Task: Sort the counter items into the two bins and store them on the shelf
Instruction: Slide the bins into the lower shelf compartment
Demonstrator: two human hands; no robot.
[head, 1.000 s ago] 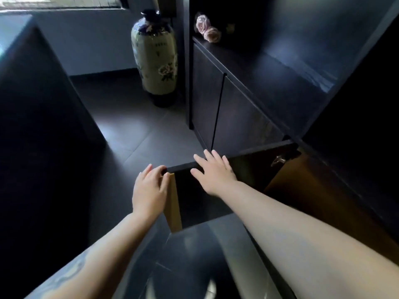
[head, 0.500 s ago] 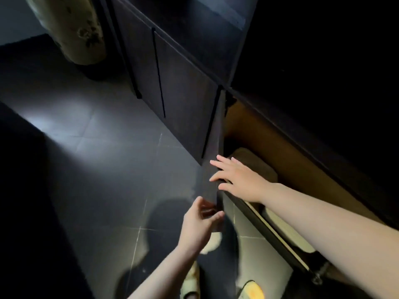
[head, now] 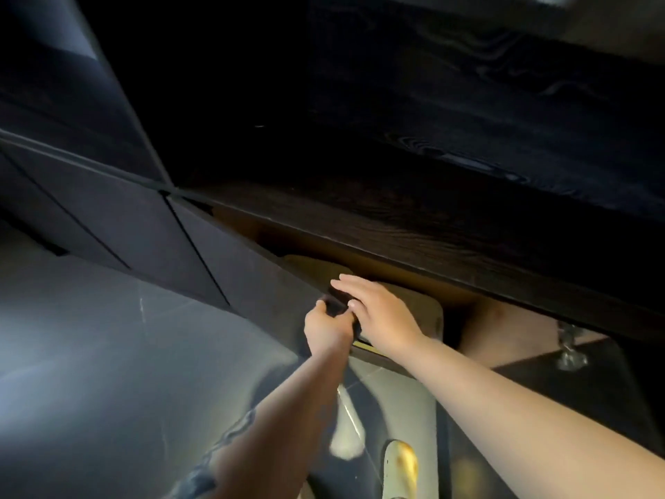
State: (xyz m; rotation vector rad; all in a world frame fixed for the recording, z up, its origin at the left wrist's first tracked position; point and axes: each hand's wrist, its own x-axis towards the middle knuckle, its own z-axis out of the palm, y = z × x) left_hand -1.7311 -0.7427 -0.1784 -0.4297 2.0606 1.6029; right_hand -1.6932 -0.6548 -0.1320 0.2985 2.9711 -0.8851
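Dark wood-grain cabinetry fills the upper half of the view, with a grey tiled floor [head: 108, 372] gleaming down at seven o'clock. Low at the centre, the cabinet door [head: 252, 275] stands partly open, its free edge pointing toward five o'clock. The left hand [head: 329, 327] is on that edge, fingers curled round the door's corner and gripping it. Just beside it, at three o'clock from the left, the right hand [head: 381, 315] reaches in with fingers straight and together, palm down, over the gap; whether it actually touches the door I cannot tell. Beyond the right hand, inside the warm-lit cabinet opening, sits a pale, round-cornered bin [head: 428, 315], only partly seen, tucked under the dark counter edge [head: 467, 268]. Out at four o'clock a metal hinge [head: 570, 349] glints. Down at six o'clock, a foot in a light slipper [head: 401, 470] shows on the floor, blurred.
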